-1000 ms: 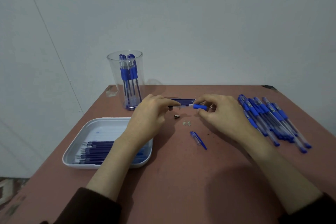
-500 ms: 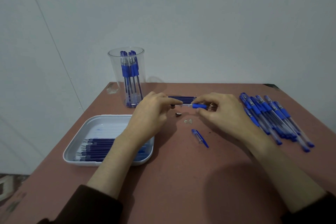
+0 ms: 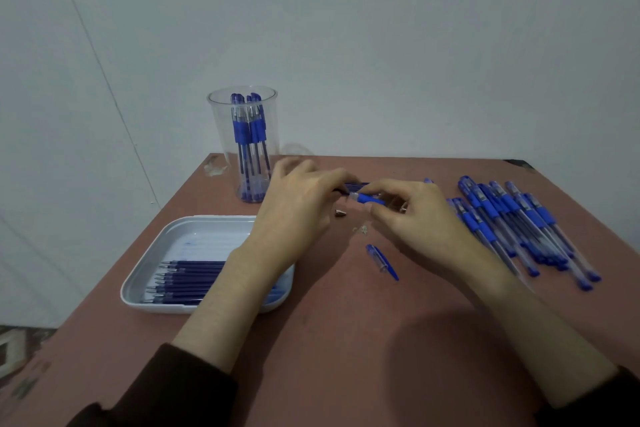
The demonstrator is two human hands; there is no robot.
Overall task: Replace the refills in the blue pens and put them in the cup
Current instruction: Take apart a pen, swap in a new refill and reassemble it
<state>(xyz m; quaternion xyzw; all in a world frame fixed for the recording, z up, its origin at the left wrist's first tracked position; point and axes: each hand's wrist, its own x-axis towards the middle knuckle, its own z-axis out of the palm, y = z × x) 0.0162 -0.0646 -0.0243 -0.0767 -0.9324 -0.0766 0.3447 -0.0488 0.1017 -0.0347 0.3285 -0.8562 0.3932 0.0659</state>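
While refills lay in the white tray and pens stood in the clear cup, the left hand pinched one end of a blue pen above the table, the right hand pinched its grip, and loose pens lay rightward.

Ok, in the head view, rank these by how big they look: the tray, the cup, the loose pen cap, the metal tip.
1. tray, though it sits nearer the camera
2. cup
3. pen cap
4. metal tip, smallest

reddish table | holds: cup, tray, pen pile, cap, metal tip
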